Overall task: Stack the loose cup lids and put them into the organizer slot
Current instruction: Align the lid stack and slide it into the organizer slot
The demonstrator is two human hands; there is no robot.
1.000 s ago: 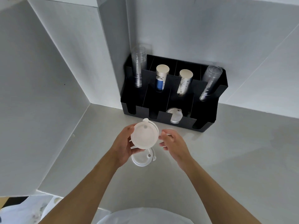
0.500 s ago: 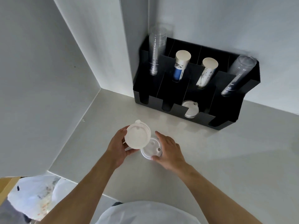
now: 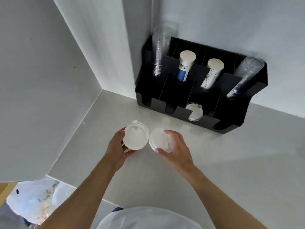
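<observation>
I see the left hand (image 3: 118,150) gripping a small stack of round, matte white plastic cup lids (image 3: 136,138), fingers curled under it and thumb along its left rim, a little tab poking up at the far edge; the right hand (image 3: 175,150) pinches a single translucent white plastic lid (image 3: 158,139) between thumb at the near side and fingers over the far rim, wrist bent inward; the two rims sit just beside each other, perhaps touching, above the counter. Both forearms reach forward from the bottom of my view, bare. Far right stands a black compartmented organizer (image 3: 231,128) against the wall; one front slot holds another pale round lid (image 3: 194,111) standing on edge; the rear slots carry two tilted stacks of clear ribbed plastic cups (image 3: 160,50) and two stacks of printed paper cups (image 3: 185,65). The smooth pale grey countertop (image 3: 214,162) meets plain white walls in a corner at the left; a crumpled clear plastic bag (image 3: 34,200) lies below the counter's near-left edge.
</observation>
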